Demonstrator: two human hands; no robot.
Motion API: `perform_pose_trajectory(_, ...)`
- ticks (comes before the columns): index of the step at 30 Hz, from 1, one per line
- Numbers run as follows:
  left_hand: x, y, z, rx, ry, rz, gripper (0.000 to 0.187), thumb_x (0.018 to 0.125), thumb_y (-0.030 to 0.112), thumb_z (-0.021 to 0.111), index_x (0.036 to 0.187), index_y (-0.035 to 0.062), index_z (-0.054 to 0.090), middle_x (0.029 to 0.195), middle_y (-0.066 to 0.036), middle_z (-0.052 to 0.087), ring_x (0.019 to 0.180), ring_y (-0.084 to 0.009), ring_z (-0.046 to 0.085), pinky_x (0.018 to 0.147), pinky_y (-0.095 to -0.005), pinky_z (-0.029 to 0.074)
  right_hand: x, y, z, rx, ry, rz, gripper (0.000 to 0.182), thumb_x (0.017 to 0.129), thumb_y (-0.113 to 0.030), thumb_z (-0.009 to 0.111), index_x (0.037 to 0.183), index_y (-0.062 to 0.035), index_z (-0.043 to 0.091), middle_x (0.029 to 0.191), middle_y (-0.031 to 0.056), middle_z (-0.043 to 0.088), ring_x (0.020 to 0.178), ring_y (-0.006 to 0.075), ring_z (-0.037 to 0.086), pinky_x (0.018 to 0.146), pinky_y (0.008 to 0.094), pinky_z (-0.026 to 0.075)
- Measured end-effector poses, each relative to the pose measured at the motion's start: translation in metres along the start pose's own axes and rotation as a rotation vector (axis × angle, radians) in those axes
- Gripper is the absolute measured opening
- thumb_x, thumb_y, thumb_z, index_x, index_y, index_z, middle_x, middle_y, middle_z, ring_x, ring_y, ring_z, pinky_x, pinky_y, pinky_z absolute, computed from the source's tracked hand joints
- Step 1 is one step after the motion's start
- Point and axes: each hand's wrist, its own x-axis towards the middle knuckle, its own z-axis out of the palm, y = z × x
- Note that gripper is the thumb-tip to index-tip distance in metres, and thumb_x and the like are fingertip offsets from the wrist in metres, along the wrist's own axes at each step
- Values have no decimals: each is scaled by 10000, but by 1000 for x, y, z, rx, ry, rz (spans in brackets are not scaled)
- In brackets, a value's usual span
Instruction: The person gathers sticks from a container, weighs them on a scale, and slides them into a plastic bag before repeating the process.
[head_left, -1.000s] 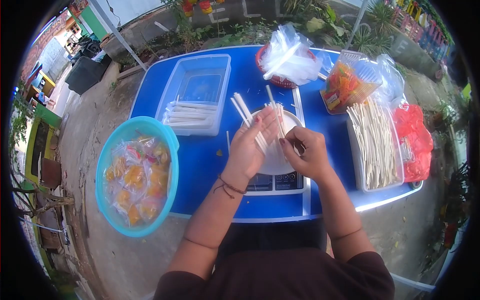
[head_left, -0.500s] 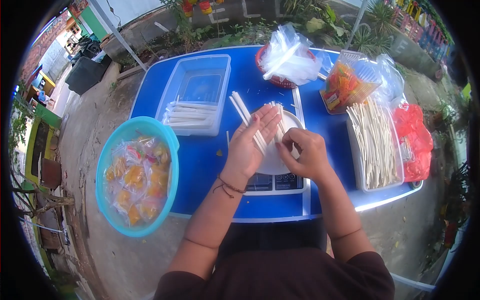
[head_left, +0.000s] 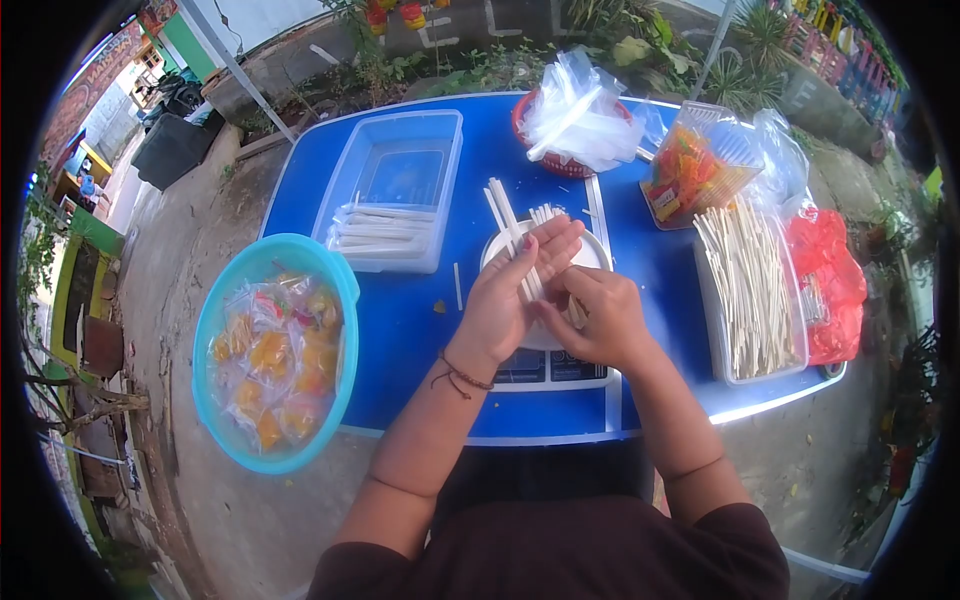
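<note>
My left hand (head_left: 510, 295) is palm up above a white plate (head_left: 597, 252), its thumb pressing a few thin pale sticks (head_left: 502, 208) against the palm. They slant up and to the left past the thumb. My right hand (head_left: 600, 312) is closed beside it, thumb and fingers pinched round pale sticks near the lower ends of the bundle; its fingertips are partly hidden. More pale sticks (head_left: 545, 212) lie on the plate behind my left fingers. Beneath the plate is a digital scale (head_left: 580, 368), its display partly covered by my hands.
A clear box (head_left: 385, 262) with wrapped white bundles stands left on the blue table (head_left: 400, 340). A turquoise basin (head_left: 350, 290) holds bagged snacks. On the right are a tub of loose sticks (head_left: 745, 290), a red bag (head_left: 830, 270) and a clear container (head_left: 700, 160). Plastic bags (head_left: 585, 115) fill a red basket.
My left hand has shifted slightly right, bringing its sticks along. My right hand has moved left and in, so its thumb now meets the lower ends of the sticks.
</note>
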Motion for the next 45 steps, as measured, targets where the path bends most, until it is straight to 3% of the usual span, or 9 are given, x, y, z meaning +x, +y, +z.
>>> perform_pose_trajectory(22,-2,0,3,42,-34,-40,448,1061,253,336,1420,-9,389,1451,-172,456,1378,-259,407,1145,-367,328,-1,-1,1,9,-9,-9,206,746,-202,754,769,-72,596,651,73,628,561,256,624,507,347,481)
perform_pose_trajectory(32,0,-7,-3,24,-64,-11,390,1049,257,391,1311,-19,476,1416,-214,476,1364,-293,419,1143,-402,331,-2,-3,0,147,-51,102,150,801,-131,721,827,-34,610,668,116,638,574,283,629,542,354,497)
perform_pose_trajectory(33,-1,-7,-2,35,-49,-10,378,1047,247,398,1305,-18,478,1408,-212,483,1351,-294,436,1128,-399,351,-1,-3,-1,195,-71,132,143,806,-115,720,832,-26,611,671,124,638,571,283,627,542,352,494)
perform_pose_trajectory(36,-2,-5,2,80,20,11,342,1033,208,442,1283,-20,494,1356,-202,530,1285,-279,506,1066,-379,419,0,-1,-2,272,-7,172,125,809,-52,729,791,-1,616,608,109,579,485,169,538,482,293,419)
perform_pose_trajectory(38,-3,-2,6,125,96,49,321,1013,173,504,1261,-30,520,1283,-188,593,1204,-245,580,1003,-348,472,2,-3,-6,261,28,197,142,808,-64,739,777,1,617,606,113,584,478,166,537,474,291,416)
perform_pose_trajectory(41,-2,-3,1,464,172,187,331,940,154,652,1200,-42,595,1127,-126,678,1025,-151,645,908,-289,506,3,2,-6,180,44,212,150,806,-93,744,772,-15,621,626,112,609,489,204,571,476,310,437)
perform_pose_trajectory(45,-2,-7,-1,520,215,326,238,896,70,692,1100,-49,658,985,-98,718,884,-117,665,794,-250,527,3,3,-6,73,61,146,164,806,-119,753,764,-31,620,626,99,615,484,218,579,469,319,443)
